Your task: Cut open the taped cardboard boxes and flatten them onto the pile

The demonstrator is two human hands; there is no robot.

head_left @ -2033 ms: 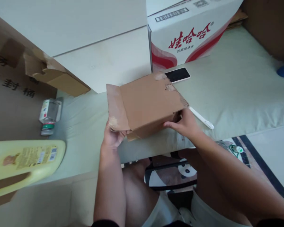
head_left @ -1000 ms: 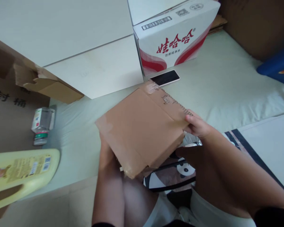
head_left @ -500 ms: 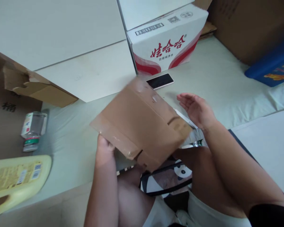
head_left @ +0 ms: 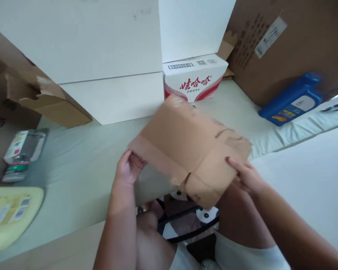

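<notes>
A brown cardboard box [head_left: 183,138], apparently folded flat, is held tilted above my lap, slightly blurred. Its creases and slotted flaps show along the right and lower sides. My left hand [head_left: 129,167] pinches its left corner, the fingers partly tucked underneath. At the lower right edge my right hand [head_left: 246,174] grips it, thumb on top and the other fingers below. Behind the cardboard, a phone is almost wholly covered.
A white-and-red carton [head_left: 195,80] stands at the back beside large white boxes [head_left: 109,97]. Right lies a blue bottle [head_left: 293,99] against a big brown box [head_left: 284,48]. Left are a clear plastic bottle [head_left: 24,155], a yellow jug [head_left: 14,213] and an open cardboard box [head_left: 58,110].
My right hand, which was open and apart from the cardboard, has come down and taken hold of its right edge. The cardboard has shifted right in view, and the camera has turned.
</notes>
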